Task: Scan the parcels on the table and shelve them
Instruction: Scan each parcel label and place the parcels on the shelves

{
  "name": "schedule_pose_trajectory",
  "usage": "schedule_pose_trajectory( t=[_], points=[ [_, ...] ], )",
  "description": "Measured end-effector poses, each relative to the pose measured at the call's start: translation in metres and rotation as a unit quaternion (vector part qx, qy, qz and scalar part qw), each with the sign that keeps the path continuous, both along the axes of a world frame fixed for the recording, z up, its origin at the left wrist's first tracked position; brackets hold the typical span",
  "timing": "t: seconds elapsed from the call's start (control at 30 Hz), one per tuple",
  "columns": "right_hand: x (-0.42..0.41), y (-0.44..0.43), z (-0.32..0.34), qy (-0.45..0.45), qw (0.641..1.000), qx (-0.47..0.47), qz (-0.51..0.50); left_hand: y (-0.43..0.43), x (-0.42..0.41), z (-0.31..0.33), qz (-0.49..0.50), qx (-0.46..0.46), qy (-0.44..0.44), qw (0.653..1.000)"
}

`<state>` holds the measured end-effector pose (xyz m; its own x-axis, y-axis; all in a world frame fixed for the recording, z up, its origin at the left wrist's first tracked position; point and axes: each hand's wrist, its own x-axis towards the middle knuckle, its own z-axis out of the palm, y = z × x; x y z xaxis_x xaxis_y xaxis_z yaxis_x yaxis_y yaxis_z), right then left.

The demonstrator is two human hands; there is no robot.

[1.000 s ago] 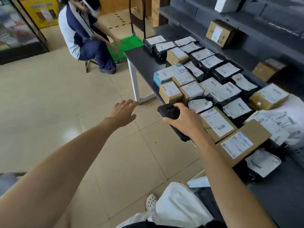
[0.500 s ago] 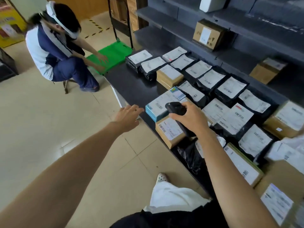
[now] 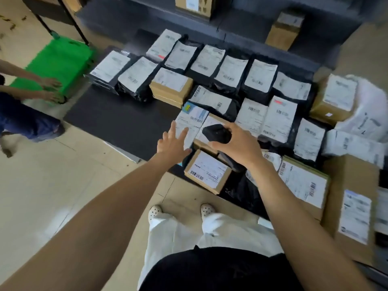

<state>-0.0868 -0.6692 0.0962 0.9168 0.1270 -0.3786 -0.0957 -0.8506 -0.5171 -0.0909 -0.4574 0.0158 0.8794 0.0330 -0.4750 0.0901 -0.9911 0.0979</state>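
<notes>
**A:** Where did the parcels lie?

**B:** In rows across the dark flat surface [image 3: 117, 120], all round the black handheld scanner [image 3: 216, 133]. Black plastic bags with white labels [image 3: 228, 72] lay beyond it. A white flat box with a blue corner [image 3: 192, 120] sat just left of it. A small brown cardboard box with a barcode label [image 3: 206, 171] sat just nearer than it, at the surface's near edge.

**A:** And the hands?

**B:** The right hand [image 3: 237, 148] gripped the scanner from above, fingers curled round it. The left hand [image 3: 173, 141] was spread wide, fingers straight, holding nothing, just left of the scanner over the white flat box. Whether it touched the box, I could not tell.

**A:** Further out?

**B:** Right of the scanner were larger brown cardboard boxes [image 3: 333, 97] and white plastic mailers [image 3: 365, 114]. Well beyond it, a dark grey shelf [image 3: 130, 19] carried brown cartons [image 3: 283, 32]. Far to its left, a green flat cart platform [image 3: 56, 61] sat on the tan tiled floor [image 3: 42, 185], with another person's hands [image 3: 51, 84] resting on it. On the scanner's near side, white perforated shoes [image 3: 155, 211] stood on that floor.
</notes>
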Motion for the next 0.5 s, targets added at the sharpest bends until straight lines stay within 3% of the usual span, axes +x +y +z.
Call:
schedule_pose_trajectory(
  t=[0.37,0.5],
  points=[
    [-0.02,0.029,0.003,0.004,0.99,0.016,-0.138,0.029,0.023,-0.011,0.063,-0.044,-0.011,0.997],
    [-0.011,0.064,0.02,-0.019,0.99,0.038,-0.138,0.074,0.029,0.009,-0.006,-0.031,-0.104,0.994]
  ],
)
